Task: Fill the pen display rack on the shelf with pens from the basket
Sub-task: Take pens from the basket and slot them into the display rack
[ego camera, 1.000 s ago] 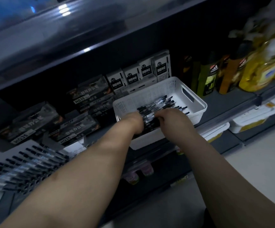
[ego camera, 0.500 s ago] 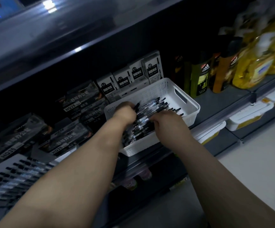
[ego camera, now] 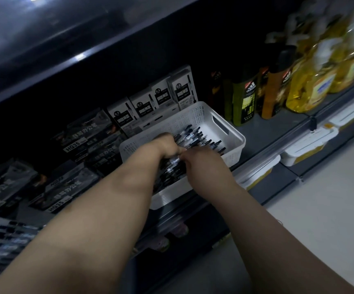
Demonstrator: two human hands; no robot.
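A white perforated basket [ego camera: 233, 132] sits on the shelf edge, holding several black-capped pens [ego camera: 195, 136]. My left hand [ego camera: 167, 145] is inside the basket with its fingers curled around a bunch of pens. My right hand [ego camera: 203, 162] is beside it, fingers down among the pens, touching the same bunch. The pen display rack [ego camera: 4, 240] is at the lower left, with several pens lying in rows; my left forearm hides part of it.
Dark pen boxes marked HQ35 [ego camera: 74, 145] and white 0.5 pen boxes [ego camera: 157, 98] stand behind the basket. Green, orange and yellow bottles [ego camera: 307, 85] fill the shelf to the right. A lower shelf holds white tubs [ego camera: 311, 145]. Pale floor [ego camera: 320, 209] lies at the right.
The view has shifted left and closer. My left hand has lifted and closed round a bunch of pens, and my right hand has moved in against it.
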